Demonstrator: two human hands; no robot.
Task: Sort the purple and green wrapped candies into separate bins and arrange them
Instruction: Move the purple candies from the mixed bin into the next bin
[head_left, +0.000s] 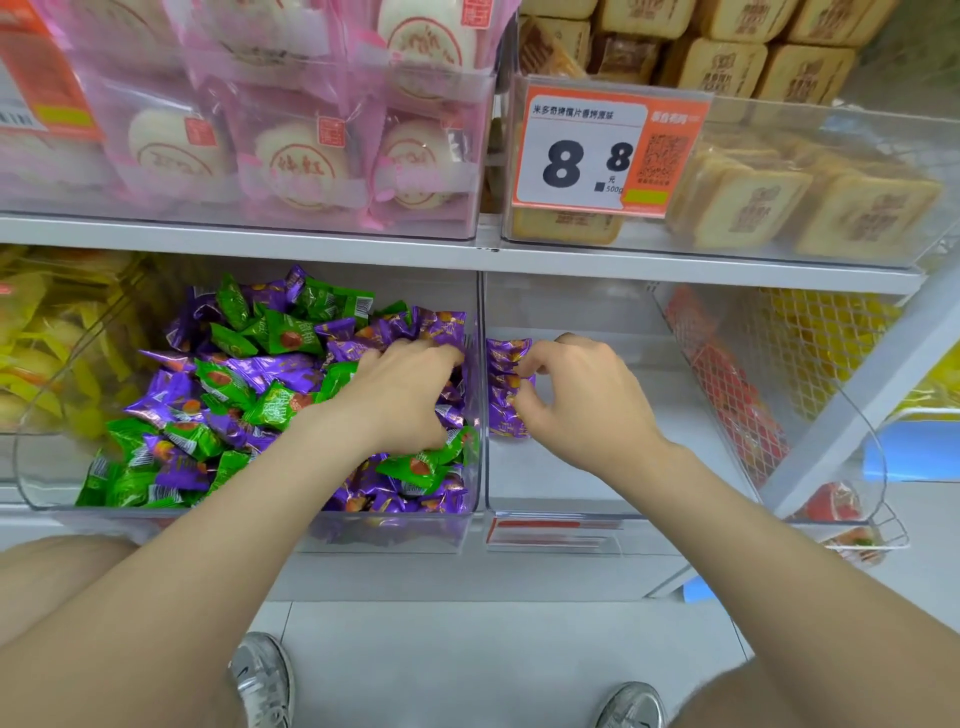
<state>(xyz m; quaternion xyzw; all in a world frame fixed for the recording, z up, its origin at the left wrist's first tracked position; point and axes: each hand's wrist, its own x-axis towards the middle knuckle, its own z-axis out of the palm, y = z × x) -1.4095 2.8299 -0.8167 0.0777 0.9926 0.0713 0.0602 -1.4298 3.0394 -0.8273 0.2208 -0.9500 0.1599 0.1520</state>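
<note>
A clear bin (249, 525) on the lower shelf holds a mixed heap of purple candies (270, 366) and green candies (283, 332). My left hand (402, 395) reaches into its right side, fingers curled down among purple wrappers; what it holds is hidden. The neighbouring clear bin (561, 499) holds a short row of purple candies (506, 353) stacked along its left wall. My right hand (576, 389) is over that row and pinches one purple candy at its middle.
Yellow snack packs (47, 338) fill the bin at far left and red packs (737, 400) sit in a wire basket at right. The upper shelf carries pink-wrapped cakes (291, 156), tan pastries (779, 197) and an orange price tag (602, 150). My shoes (265, 680) stand on the floor below.
</note>
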